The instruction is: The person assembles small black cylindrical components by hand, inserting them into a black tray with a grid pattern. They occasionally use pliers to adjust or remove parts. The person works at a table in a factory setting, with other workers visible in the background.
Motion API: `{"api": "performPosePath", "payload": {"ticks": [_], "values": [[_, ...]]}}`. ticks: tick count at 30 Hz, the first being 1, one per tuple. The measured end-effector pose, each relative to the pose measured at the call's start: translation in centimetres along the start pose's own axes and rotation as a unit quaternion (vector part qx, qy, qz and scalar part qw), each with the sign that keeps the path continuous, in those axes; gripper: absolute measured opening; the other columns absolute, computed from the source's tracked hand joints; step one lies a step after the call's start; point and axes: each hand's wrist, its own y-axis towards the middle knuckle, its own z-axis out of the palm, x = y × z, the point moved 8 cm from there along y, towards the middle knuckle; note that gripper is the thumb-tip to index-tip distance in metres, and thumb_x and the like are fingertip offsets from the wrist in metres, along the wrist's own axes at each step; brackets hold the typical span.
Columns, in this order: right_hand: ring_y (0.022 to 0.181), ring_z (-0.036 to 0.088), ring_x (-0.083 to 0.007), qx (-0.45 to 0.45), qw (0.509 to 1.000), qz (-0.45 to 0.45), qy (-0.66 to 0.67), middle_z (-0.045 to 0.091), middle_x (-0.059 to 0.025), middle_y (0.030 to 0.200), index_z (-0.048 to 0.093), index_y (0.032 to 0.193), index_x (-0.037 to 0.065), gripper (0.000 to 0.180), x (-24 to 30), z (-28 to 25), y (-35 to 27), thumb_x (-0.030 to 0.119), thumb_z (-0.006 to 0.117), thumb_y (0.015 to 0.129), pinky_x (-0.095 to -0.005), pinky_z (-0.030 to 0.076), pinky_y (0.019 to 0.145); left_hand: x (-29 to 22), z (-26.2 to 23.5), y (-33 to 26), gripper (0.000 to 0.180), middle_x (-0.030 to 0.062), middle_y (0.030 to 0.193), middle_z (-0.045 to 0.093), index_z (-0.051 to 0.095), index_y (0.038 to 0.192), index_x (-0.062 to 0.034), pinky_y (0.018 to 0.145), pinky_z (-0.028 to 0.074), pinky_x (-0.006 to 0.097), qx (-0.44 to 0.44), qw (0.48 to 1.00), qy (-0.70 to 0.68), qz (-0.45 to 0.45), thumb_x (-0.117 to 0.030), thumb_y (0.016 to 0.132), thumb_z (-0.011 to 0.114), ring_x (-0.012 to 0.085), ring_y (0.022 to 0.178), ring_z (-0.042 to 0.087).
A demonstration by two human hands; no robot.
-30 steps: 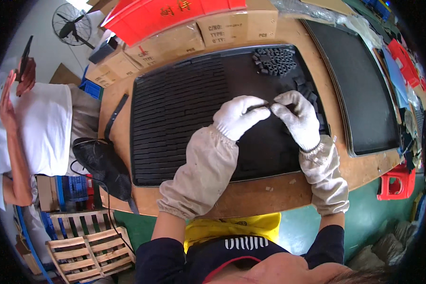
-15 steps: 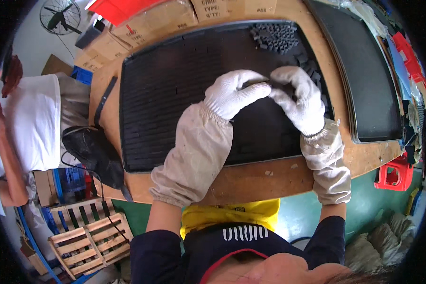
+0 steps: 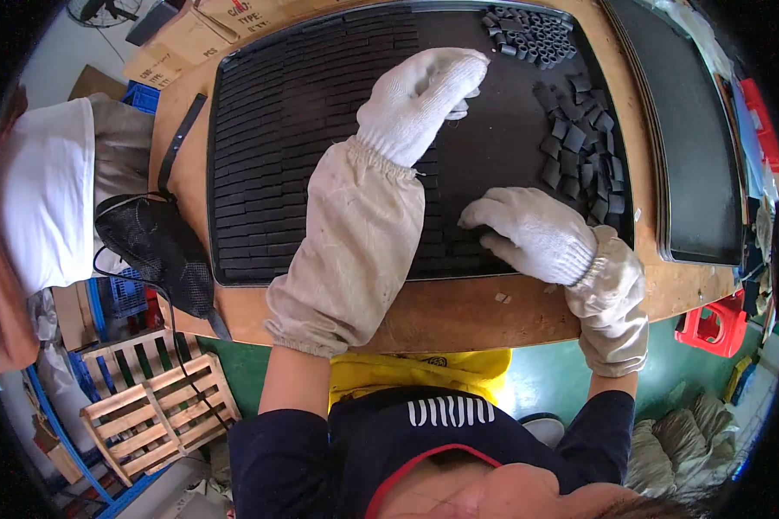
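Observation:
A large black tray (image 3: 484, 151) lies on the wooden table in front of me. Flat black strip-like pieces (image 3: 311, 164) fill its left part in tight rows. Loose black pieces (image 3: 584, 151) are scattered along its right side. My left hand (image 3: 424, 99), in a white knitted glove, is above the middle of the tray with its fingers pressed together; anything inside them is hidden. Lower down, my gloved right hand (image 3: 532, 229) is over the tray's front part, beside the ends of the rows. Its fingers are bent, with a gap between thumb and forefinger and nothing visible between them.
Small black rolls (image 3: 532, 39) cluster at the tray's far right. Stacked black trays (image 3: 688, 130) stand on the right. Cardboard boxes (image 3: 177, 48) line the back. A black mesh bag (image 3: 156, 251) hangs at the table's left edge. A person in white (image 3: 43, 190) is at the left.
My hands were together over the tray and have parted: the left is farther away, the right has come nearer to me. My view has also shifted, baring the loose pieces on the right.

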Motion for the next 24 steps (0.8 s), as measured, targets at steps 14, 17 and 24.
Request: {"api": "performPosePath", "payload": {"ticks": [14, 17, 24], "values": [[0.091, 0.065, -0.036, 0.025, 1.0, -0.009, 0.012, 0.063, -0.0134, 0.096, 0.061, 0.113, 0.012, 0.032, 0.3, 0.6, 0.3, 0.013, 0.07, 0.082, -0.0463, 0.054, 0.08, -0.4, 1.4, -0.3, 0.031, 0.0041, 0.101, 0.067, 0.068, 0.121, -0.0077, 0.078, 0.053, 0.025, 0.024, 1.0, 0.015, -0.012, -0.029, 0.1, 0.062, 0.0105, 0.089, 0.063], [0.091, 0.066, -0.0349, 0.021, 1.0, -0.016, -0.002, 0.064, -0.0138, 0.098, 0.062, 0.116, 0.013, 0.032, 0.2, 1.1, 0.2, 0.011, 0.068, 0.085, -0.0449, 0.055, 0.08, 0.5, 1.3, -0.4, 0.032, 0.0042, 0.105, 0.068, 0.067, 0.118, -0.0026, 0.076, 0.053, 0.023, 0.033, 0.998, -0.015, -0.05, -0.027, 0.098, 0.066, 0.0085, 0.09, 0.063], [0.084, 0.066, -0.0315, -0.375, 0.923, 0.026, -0.085, 0.067, -0.0103, 0.088, 0.068, 0.095, 0.009, 0.016, -6.0, -9.8, -4.1, 0.003, 0.071, 0.08, -0.0397, 0.055, 0.073, 0.8, 1.3, -0.4, 0.03, 0.0021, 0.1, 0.068, 0.068, 0.118, -0.0026, 0.077, 0.052, 0.025, -0.004, 0.997, 0.05, -0.059, -0.021, 0.095, 0.068, 0.0083, 0.088, 0.063]]}}
